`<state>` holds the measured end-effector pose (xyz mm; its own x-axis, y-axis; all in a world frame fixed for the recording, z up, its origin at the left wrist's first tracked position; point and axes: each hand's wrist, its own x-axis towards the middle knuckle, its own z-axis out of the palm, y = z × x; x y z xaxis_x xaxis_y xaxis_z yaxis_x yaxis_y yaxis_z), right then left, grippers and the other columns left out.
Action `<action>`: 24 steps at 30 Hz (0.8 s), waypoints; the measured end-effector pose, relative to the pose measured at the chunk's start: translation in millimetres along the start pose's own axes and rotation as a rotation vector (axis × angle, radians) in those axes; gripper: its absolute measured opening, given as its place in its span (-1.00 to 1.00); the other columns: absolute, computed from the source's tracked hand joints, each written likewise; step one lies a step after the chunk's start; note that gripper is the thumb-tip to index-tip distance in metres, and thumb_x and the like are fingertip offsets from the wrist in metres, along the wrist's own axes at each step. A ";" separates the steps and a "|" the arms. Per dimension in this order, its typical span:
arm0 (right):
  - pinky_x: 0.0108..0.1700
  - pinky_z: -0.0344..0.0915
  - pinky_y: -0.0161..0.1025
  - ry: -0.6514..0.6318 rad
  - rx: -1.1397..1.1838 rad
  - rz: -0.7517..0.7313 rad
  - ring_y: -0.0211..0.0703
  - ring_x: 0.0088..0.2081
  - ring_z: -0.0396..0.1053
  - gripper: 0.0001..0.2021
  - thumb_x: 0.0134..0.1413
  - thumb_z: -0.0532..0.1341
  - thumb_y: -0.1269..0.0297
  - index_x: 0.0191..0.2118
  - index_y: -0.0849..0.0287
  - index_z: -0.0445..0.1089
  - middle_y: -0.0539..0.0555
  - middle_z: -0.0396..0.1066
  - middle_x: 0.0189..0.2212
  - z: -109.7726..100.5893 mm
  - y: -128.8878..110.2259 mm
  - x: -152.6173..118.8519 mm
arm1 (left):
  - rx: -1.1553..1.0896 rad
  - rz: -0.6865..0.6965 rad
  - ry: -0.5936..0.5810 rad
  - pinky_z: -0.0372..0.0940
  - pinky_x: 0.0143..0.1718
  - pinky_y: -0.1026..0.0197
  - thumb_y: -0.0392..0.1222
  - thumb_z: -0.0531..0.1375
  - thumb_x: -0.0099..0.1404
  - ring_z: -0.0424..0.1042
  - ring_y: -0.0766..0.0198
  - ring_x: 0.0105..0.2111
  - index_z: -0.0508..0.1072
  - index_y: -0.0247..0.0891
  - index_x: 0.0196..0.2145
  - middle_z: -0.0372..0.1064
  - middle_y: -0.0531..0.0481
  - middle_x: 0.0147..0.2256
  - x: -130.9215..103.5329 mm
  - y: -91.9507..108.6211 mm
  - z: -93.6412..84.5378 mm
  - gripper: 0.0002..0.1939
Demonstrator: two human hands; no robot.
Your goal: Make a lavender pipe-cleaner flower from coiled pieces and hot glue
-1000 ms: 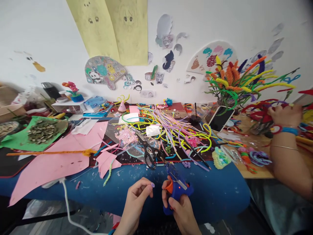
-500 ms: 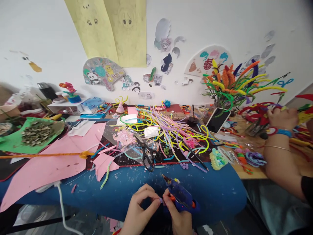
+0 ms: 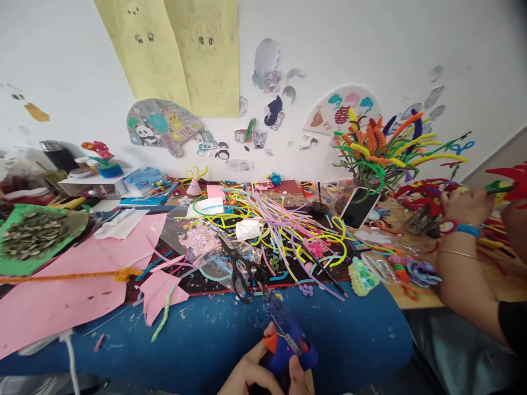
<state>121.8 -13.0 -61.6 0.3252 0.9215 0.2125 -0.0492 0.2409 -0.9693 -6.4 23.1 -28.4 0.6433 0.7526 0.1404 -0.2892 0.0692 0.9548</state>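
A blue hot glue gun [image 3: 287, 330] with an orange trigger is held at the near edge of the blue table surface, its nozzle pointing up and away from me. My left hand [image 3: 252, 374] is closed at its left side, a fingertip beside the trigger. From the right, my right hand [image 3: 300, 377] grips the gun's body, thumb pressed against it. The gun hides most of the fingers. Beyond the nozzle lie black-handled scissors [image 3: 241, 269] and a small purple bobbled piece [image 3: 306, 289]. The lilac piece seen earlier between my fingers does not show.
A heap of pastel pipe cleaners [image 3: 280, 214] covers the middle. Pink sheets [image 3: 82, 263] lie left, near a white cable [image 3: 72, 356]. A phone [image 3: 359, 208] leans before a vase of pipe-cleaner flowers [image 3: 376, 148]. At right, a co-worker's arm [image 3: 463, 263] reaches over a wooden table.
My hands have moved from pinching a small lilac piece to gripping the glue gun, which has shifted left and is turned more upright. The view has shifted slightly right.
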 end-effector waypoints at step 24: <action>-0.07 0.40 -0.03 -0.061 -0.951 -0.481 -0.01 -0.17 0.47 -0.81 0.32 0.14 0.22 -0.16 0.09 0.51 0.11 0.53 -0.23 -77.6 13.3 91.1 | 0.340 -0.031 0.519 0.38 -0.29 0.25 0.08 0.40 0.09 0.51 0.04 -0.19 0.66 -0.17 -0.55 0.54 -0.18 -0.17 -20.1 18.2 -16.8 -0.72</action>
<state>224.1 50.5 -64.8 0.0653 0.8129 0.5787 0.8374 0.2707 -0.4749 -36.4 20.2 -18.2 0.1942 0.9799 0.0468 0.0211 -0.0518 0.9984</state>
